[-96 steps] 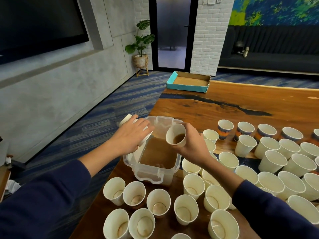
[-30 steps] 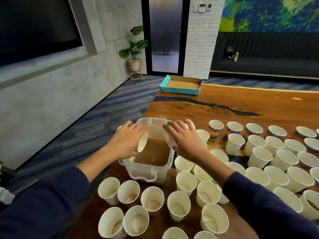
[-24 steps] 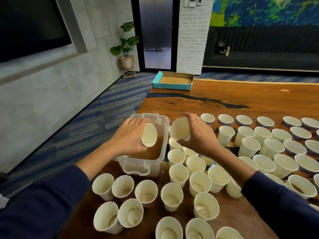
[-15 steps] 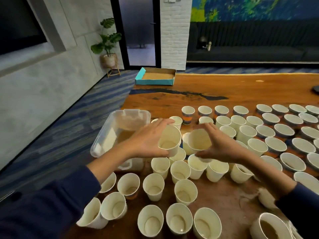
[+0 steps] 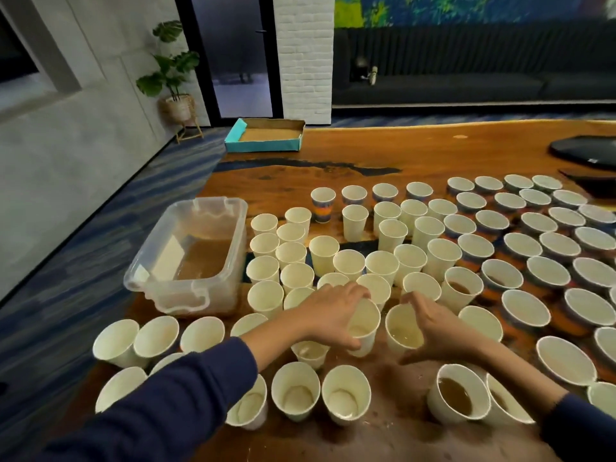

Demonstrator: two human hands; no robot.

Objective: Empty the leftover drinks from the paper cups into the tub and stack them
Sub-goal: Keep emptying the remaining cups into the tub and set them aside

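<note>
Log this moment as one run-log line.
left hand: grips emptied cup | right hand: grips emptied cup | tub: brown liquid | stacking: not yet done

Navy long sleeves (image 5: 160,405) both arms — cuffs mid-forearm, hands bare, no gloves.

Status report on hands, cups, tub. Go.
Left hand grips one cup, right hand another, both low over table. Tub holds brown liquid. Full cup near right arm.
</note>
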